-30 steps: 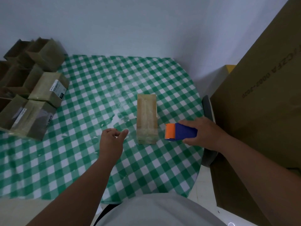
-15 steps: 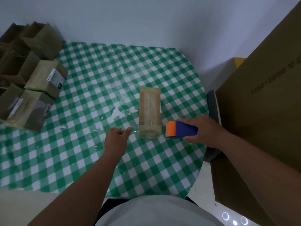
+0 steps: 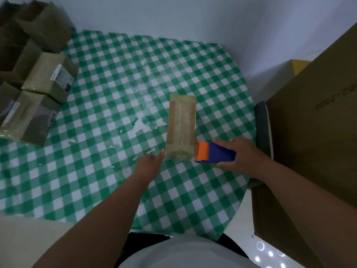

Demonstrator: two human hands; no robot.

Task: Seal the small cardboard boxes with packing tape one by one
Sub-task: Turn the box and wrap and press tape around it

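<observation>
A small long cardboard box [image 3: 181, 124] lies on the green checked table [image 3: 108, 117], a strip of clear tape running down its top. My right hand [image 3: 241, 155] grips a blue and orange tape dispenser [image 3: 214, 155], whose orange end sits beside the box's near right corner. My left hand [image 3: 150, 161] is at the box's near left corner, fingers relaxed, fingertips touching or nearly touching the box's side.
Several small cardboard boxes [image 3: 38, 78] are piled at the table's left, some with open flaps, two with labels. A large brown carton [image 3: 313, 136] stands at the right, a grey chair back [image 3: 262, 132] between it and the table. A wall lies behind.
My left hand has moved right, up to the box's near left corner. The dispenser in my right hand has stayed at the near right corner. My head has shifted a little.
</observation>
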